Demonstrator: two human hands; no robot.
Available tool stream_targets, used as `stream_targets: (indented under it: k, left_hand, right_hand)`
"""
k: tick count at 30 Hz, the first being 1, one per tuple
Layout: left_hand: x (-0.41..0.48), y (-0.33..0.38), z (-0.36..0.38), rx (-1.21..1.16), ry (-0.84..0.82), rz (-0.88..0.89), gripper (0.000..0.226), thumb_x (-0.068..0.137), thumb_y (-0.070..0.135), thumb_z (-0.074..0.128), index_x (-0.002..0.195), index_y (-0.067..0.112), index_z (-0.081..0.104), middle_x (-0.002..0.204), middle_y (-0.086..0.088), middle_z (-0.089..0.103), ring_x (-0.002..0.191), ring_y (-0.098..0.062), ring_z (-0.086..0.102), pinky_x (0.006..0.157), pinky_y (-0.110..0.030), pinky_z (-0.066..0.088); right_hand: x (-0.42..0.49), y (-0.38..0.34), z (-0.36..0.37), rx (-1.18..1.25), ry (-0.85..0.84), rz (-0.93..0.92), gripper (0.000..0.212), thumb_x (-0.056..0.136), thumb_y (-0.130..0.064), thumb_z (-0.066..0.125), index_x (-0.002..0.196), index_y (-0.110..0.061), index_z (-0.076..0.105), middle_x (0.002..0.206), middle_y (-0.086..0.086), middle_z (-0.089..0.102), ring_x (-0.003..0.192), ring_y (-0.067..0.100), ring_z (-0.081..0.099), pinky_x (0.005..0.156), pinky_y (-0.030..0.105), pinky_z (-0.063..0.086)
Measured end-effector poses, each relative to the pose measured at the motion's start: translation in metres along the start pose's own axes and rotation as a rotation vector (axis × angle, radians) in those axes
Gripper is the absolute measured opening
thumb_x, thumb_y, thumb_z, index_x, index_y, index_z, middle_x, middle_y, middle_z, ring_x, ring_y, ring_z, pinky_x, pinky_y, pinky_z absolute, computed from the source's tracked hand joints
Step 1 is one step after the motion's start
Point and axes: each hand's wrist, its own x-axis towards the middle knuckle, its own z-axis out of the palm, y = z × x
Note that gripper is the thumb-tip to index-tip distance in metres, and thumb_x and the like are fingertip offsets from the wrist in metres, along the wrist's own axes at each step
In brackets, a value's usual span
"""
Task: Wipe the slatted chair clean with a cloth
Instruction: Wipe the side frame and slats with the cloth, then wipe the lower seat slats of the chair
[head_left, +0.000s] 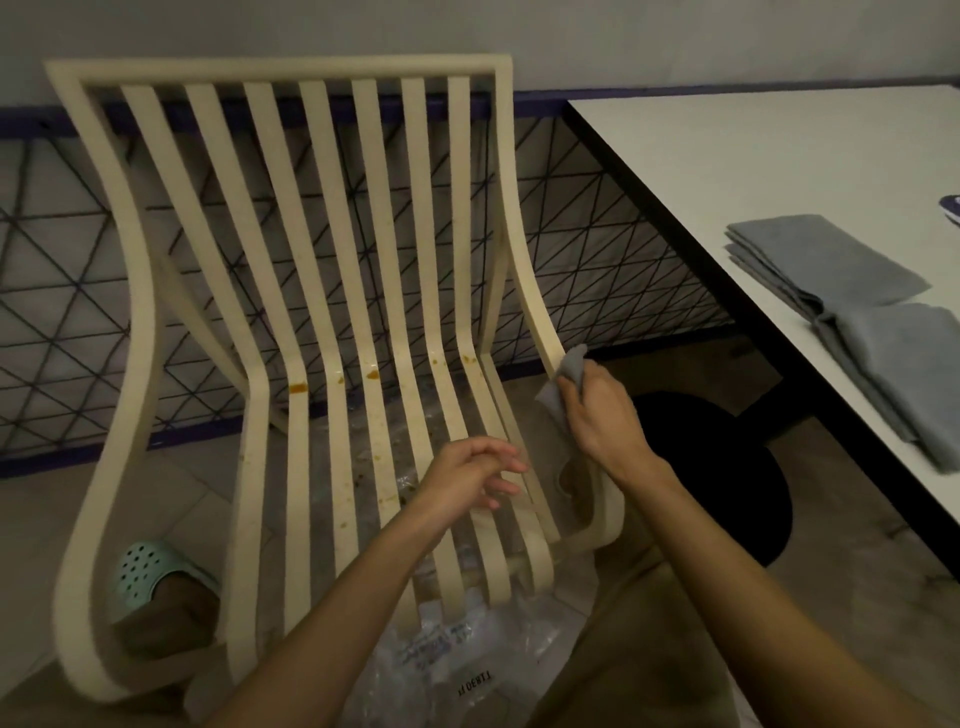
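While orange stains mark seat bend of slatted chair on floor, left hand hangs loose, empty, over slats; right hand grips grey cloth against right rail. Frame wipe in hand; next likely calls for cloth on stains.

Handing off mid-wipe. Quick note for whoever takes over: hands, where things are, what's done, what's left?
Right hand: grips the grey cloth against the right side rail of the chair.
Left hand: open over the seat slats, holds nothing.
The chair stands beside the table, which has spare folded cloths on it.
Done: cannot tell which parts are wiped.
Left: orange stains at the seat bend, specks on the seat slats.
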Motion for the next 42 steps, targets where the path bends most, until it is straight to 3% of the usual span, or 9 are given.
stream_targets:
  k: [7,10,14,19,22,28,30,33,42]
  left_hand:
    - [-0.034,-0.011,-0.033,-0.115,0.176,0.079,0.019,0.091,0.021,0.062,0.11,0.021,0.064,0.104,0.0,0.072,0.089,-0.018,0.071,0.076,-0.041,0.057]
    - [-0.058,-0.019,-0.05,-0.068,0.273,0.132,0.013,0.09,0.021,0.064,0.103,0.023,0.066,0.101,-0.003,0.071,0.087,-0.019,0.071,0.067,-0.034,0.055]
    - [-0.11,-0.021,-0.102,-0.006,0.552,0.288,0.009,0.09,0.015,0.062,0.095,0.02,0.068,0.095,-0.001,0.072,0.083,-0.013,0.069,0.066,-0.021,0.052]
    - [-0.179,-0.025,-0.179,-0.036,0.924,0.364,0.016,0.096,0.015,0.05,0.099,0.014,0.066,0.096,0.002,0.071,0.088,-0.014,0.067,0.078,-0.026,0.055]
    - [-0.204,-0.034,-0.215,-0.049,1.079,0.35,0.022,0.099,0.015,0.045,0.099,0.012,0.066,0.097,-0.002,0.071,0.087,-0.018,0.066,0.076,-0.031,0.053]
    - [-0.229,-0.067,-0.246,-0.144,1.143,0.264,0.03,0.102,0.016,0.038,0.105,0.0,0.063,0.101,-0.011,0.07,0.083,-0.022,0.064,0.07,-0.031,0.05]
    - [-0.229,-0.075,-0.25,-0.171,1.143,0.248,0.029,0.101,0.018,0.041,0.105,0.001,0.064,0.101,-0.01,0.071,0.083,-0.021,0.064,0.071,-0.03,0.051]
    - [-0.226,-0.083,-0.253,-0.19,1.125,0.204,0.028,0.101,0.021,0.042,0.104,0.005,0.065,0.098,-0.003,0.071,0.087,-0.02,0.066,0.075,-0.032,0.053]
    - [-0.206,-0.092,-0.273,-0.262,1.071,0.159,0.029,0.102,0.017,0.039,0.103,0.007,0.066,0.096,-0.001,0.071,0.089,-0.019,0.066,0.08,-0.035,0.054]
  right_hand:
    - [-0.055,-0.061,0.004,0.474,-0.105,-0.15,0.019,0.101,-0.031,0.044,0.11,-0.026,0.061,0.093,-0.01,0.066,0.088,-0.003,0.061,0.073,0.011,0.047]
    - [-0.069,-0.091,0.029,0.68,-0.258,-0.073,0.024,0.101,-0.036,0.043,0.104,-0.027,0.064,0.093,-0.002,0.071,0.089,0.004,0.067,0.079,0.026,0.054]
    - [-0.077,-0.141,0.071,0.742,-0.439,-0.062,0.024,0.101,-0.033,0.044,0.106,-0.023,0.064,0.091,-0.003,0.07,0.083,0.004,0.067,0.08,0.03,0.053]
    - [-0.085,-0.23,0.104,0.769,-0.604,-0.329,0.026,0.103,-0.018,0.043,0.12,-0.013,0.061,0.094,-0.007,0.066,0.086,-0.001,0.063,0.079,0.018,0.048]
    - [-0.085,-0.285,0.123,0.723,-0.576,-0.59,0.02,0.1,-0.015,0.047,0.109,-0.011,0.065,0.095,-0.001,0.067,0.088,0.003,0.061,0.077,0.019,0.046]
    - [-0.103,-0.326,0.193,0.214,-0.575,-1.07,0.018,0.093,-0.018,0.055,0.102,-0.005,0.064,0.107,0.012,0.064,0.106,0.026,0.057,0.086,0.023,0.033]
    - [-0.117,-0.306,0.213,0.041,-0.534,-1.179,0.04,0.095,-0.037,0.05,0.124,-0.011,0.058,0.127,0.01,0.055,0.129,0.027,0.043,0.112,0.038,0.025]
    - [-0.137,-0.287,0.211,0.057,-0.531,-1.201,0.057,0.096,-0.055,0.04,0.14,-0.02,0.044,0.146,0.003,0.038,0.145,0.019,0.018,0.121,0.046,0.003]
    - [-0.149,-0.279,0.224,0.034,-0.578,-1.607,0.023,0.096,-0.034,0.054,0.108,-0.021,0.068,0.114,-0.001,0.057,0.121,0.017,0.048,0.119,0.043,0.017]
